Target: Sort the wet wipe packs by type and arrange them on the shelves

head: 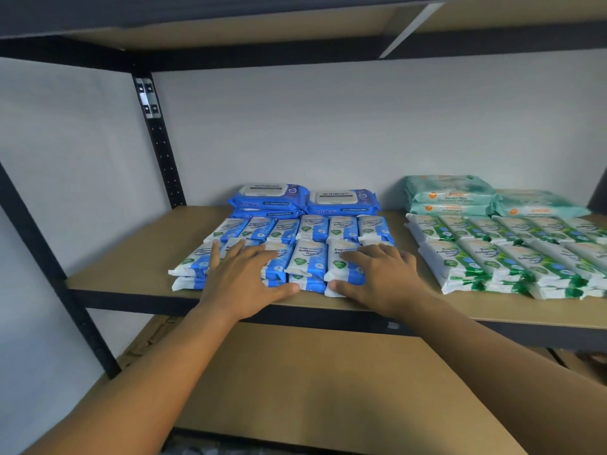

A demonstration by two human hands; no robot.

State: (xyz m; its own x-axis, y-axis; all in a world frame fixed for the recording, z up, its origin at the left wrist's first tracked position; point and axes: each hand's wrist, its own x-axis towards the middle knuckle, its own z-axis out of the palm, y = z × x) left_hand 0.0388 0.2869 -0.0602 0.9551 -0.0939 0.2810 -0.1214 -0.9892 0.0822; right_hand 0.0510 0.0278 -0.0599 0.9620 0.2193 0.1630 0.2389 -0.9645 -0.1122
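left hand (pixel 243 274): arm outstretched, fingers flat, pressing blue wipe packs (pixel 308 257) | right hand (pixel 377 277): same, released | shelf (pixel 131 267)

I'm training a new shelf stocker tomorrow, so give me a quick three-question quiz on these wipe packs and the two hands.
1. True or false: the left hand and the right hand both lie on the small blue packs.
2. What sits right behind the small green packs? A) large teal packs B) red boxes C) spray bottles
3. Fill in: the lidded blue packs stand ___ the small blue packs, nearer the wall.

Key: 1 true; 2 A; 3 behind.
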